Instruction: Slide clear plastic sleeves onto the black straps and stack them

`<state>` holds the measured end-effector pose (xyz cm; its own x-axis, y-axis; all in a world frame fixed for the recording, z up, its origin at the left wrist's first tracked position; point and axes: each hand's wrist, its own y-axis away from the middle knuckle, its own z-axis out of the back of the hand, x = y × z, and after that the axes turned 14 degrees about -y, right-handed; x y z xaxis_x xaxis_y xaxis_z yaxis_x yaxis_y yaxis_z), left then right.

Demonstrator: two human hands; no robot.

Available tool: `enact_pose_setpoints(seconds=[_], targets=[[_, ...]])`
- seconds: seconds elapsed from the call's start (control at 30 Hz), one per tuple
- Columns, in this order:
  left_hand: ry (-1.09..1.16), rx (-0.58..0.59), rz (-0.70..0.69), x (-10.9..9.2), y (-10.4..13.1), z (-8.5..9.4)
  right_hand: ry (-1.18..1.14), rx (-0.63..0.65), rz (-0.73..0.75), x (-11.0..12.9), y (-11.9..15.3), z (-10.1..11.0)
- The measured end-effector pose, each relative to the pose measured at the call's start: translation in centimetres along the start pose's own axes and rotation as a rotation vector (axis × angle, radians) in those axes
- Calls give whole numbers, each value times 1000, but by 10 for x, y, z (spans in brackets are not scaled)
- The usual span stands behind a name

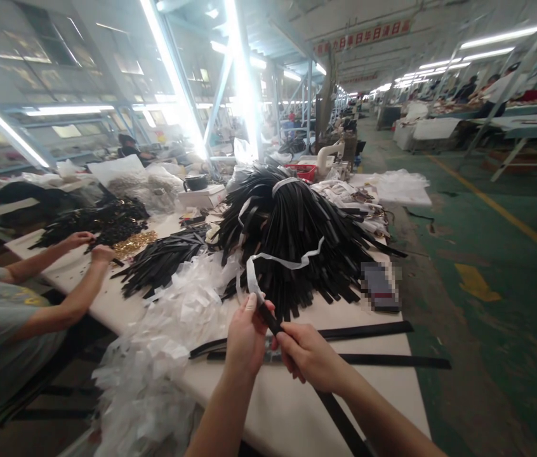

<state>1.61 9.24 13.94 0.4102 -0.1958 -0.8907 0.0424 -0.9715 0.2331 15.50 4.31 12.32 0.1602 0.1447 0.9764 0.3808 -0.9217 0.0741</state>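
Observation:
A black strap (pixel 339 422) runs from between my hands down past the table's front edge. My right hand (pixel 309 355) is closed around it close to its upper end. At that end my left hand (pixel 248 330) pinches a thin white backing strip (pixel 287 260), its thumb on top and fingers curled by the strap. The strip rises in a loop and trails right over a large bundle of black straps (pixel 292 222). Two loose black straps (pixel 368 330) lie across the table behind and beside my right hand.
Crumpled white strips (pixel 173 324) heap at the table's left side and spill over its edge. A smaller pile of black straps (pixel 164 254) lies behind. A co-worker's hands (pixel 99 251) work at left near gold-coloured pieces (pixel 138 243). A blurred-out flat item (pixel 381 289) lies at right.

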Motion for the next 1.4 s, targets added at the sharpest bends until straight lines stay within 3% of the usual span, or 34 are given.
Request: enact_pose_setpoints(seconds=[0.1, 0.23, 0.3, 0.4, 0.5, 0.77, 0.87, 0.97, 1.1, 1.2, 1.33, 1.4], targets=[[-55, -71, -30, 24, 17, -12, 64, -53, 9, -4, -2, 0], [-132, -41, -30, 45, 37, -19, 140, -133, 86, -5, -2, 2], [-144, 3, -34, 41, 37, -16, 123, -117, 110, -5, -1, 4], [-72, 39, -18, 20, 23, -7, 83, -28, 104, -7, 3, 5], [-46, 12, 25, 4, 12, -4, 71, -1, 74, -9, 4, 4], [-395, -17, -139, 37, 41, -12, 57, -106, 55, -10, -3, 1], [-254, 100, -106, 24, 31, -10, 93, -131, 113, -10, 0, 3], [-102, 176, -49, 8, 21, -11, 154, -72, 161, -8, 3, 4], [-206, 94, -63, 20, 29, -18, 105, -83, 168, -7, 1, 2], [-331, 155, -4, 31, 33, -18, 13, -88, 133, -9, 0, 3], [-278, 111, -110, 22, 27, -14, -25, 14, 16, -11, 2, 7], [-265, 67, -160, 19, 27, -13, 9, 4, 38, -10, 3, 7]])
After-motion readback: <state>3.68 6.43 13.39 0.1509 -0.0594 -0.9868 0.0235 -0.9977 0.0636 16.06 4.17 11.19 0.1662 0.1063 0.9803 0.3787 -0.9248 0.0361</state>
